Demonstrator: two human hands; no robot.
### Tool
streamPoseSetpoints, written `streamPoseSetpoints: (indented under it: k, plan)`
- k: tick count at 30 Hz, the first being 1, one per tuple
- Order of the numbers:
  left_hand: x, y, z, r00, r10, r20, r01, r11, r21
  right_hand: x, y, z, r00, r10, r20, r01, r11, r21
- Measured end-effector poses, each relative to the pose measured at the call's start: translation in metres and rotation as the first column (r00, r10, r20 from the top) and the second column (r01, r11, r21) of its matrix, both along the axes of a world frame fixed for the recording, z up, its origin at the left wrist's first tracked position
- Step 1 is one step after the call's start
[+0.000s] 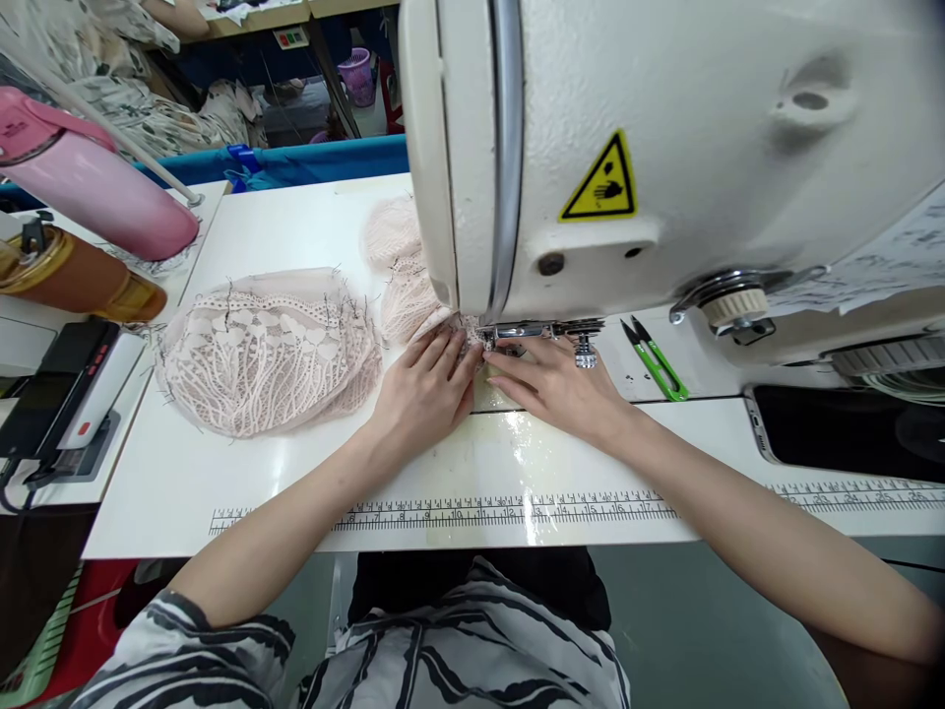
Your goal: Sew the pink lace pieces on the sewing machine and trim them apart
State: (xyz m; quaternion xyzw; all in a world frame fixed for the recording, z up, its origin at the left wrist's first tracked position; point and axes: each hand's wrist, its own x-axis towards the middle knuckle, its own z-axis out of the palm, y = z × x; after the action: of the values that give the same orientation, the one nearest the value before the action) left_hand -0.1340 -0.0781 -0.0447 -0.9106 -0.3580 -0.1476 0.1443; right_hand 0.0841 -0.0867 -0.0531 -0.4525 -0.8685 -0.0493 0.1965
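Observation:
Pale pink lace fabric (406,295) runs under the head of a white sewing machine (650,89), beside its presser foot (509,333). My left hand (426,389) lies on the lace left of the foot, fingers stretched forward and pressing it down. To the right of the foot, my right hand (557,386) rests with its fingers extended, thumb and fingertips close to the lace edge. Part of that hand is behind the machine's metal guide. A stack of pink lace pieces (270,354) with dark thread ends lies to the left.
Green thread snips (656,359) and a phone (842,428) lie at the right. A ruler strip (443,514) runs along the table's front edge. At left stand a pink bottle (95,172), a brown cup (81,276) and a black device (55,384). A person sits beyond.

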Motion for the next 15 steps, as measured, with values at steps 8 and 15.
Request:
streamPoseSetpoints:
  k: [8, 15]
  plan:
    - [0.0022, 0.0001, -0.0010, 0.998, 0.045, 0.050, -0.041, 0.995, -0.087, 0.0005, 0.0022, -0.0057, 0.999, -0.034, 0.027, 0.034, 0.999, 0.009]
    - [0.0012, 0.0000, -0.0016, 0.994, 0.096, 0.055, -0.087, 0.986, -0.144, 0.0004, 0.0044, -0.0069, 0.997, -0.067, 0.049, 0.067, 0.998, -0.002]
